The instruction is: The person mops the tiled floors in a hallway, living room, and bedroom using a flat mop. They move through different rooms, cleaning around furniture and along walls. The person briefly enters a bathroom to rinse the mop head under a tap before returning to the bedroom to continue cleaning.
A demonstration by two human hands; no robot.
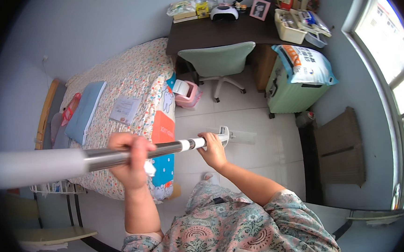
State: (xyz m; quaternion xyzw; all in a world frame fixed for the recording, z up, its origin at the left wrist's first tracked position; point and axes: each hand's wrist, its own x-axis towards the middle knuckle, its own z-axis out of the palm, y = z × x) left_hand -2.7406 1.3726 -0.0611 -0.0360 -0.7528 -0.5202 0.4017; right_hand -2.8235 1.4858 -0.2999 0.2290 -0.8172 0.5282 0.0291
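Both of my hands grip a long mop (166, 149) with a shiny metal pole, white joints and a thick white handle end that reaches to the far left. My left hand (131, 159) wraps around the metal part of the pole, above the bed's edge. A small white piece shows just below its fingers; I cannot make out what it is. Lower down the pole, my right hand (213, 151) closes around it near a white joint. Past that hand, the white mop head (224, 134) is over the tiled floor, partly hidden, with a pale flat part beside it.
At left stands a bed (132, 60) with a patterned cover, a blue pillow (86, 110) and a paper. Ahead are a dark desk (223, 33), a green swivel chair (218, 59) and a pink bin (189, 96). A green suitcase (293, 94) bears a bag (308, 64) near the window.
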